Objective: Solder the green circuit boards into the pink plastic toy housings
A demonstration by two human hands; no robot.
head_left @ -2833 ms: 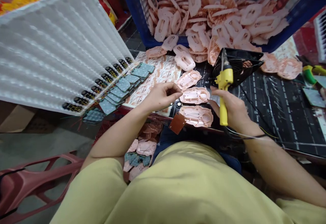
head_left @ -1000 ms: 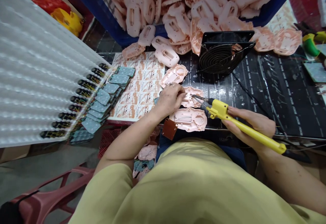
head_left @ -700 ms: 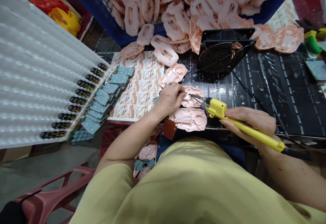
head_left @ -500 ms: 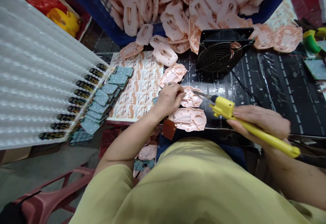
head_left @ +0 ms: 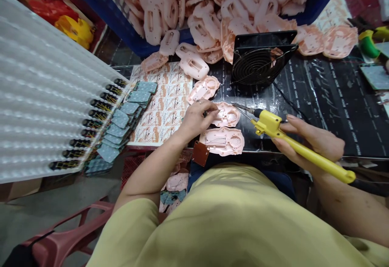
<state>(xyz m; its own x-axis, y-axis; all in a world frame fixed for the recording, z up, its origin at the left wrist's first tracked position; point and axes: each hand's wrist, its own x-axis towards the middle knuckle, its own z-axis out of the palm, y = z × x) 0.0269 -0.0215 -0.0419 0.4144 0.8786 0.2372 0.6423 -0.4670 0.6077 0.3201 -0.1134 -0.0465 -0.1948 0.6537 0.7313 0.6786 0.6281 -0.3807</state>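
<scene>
My right hand (head_left: 316, 142) grips a yellow soldering iron (head_left: 269, 123), its index finger lifted off the handle. The iron's tip points left, close to the right end of a pink plastic shell (head_left: 229, 115). At that shell's left end is my left hand (head_left: 197, 119), fingers pinched together around something small and dark that I cannot make out. Nearer to me lies a second pink shell (head_left: 225, 141) with thin wires across it. A brown circuit board (head_left: 201, 153) sits at its left, over the table edge. Beyond my left hand rests another pink shell (head_left: 204, 89).
A black fan (head_left: 258, 66) stands behind the work spot. Past it, a blue crate (head_left: 127, 36) overflows with pink shells. On the left are stacked green circuit boards (head_left: 118, 119) beside a white ribbed foam panel (head_left: 54, 92) holding black parts. Pliers (head_left: 369, 44) lie far right.
My right index finger has lifted away from the soldering iron. My left fingers have drawn back slightly, a dark bit now showing between them. The whole view has shifted a little.
</scene>
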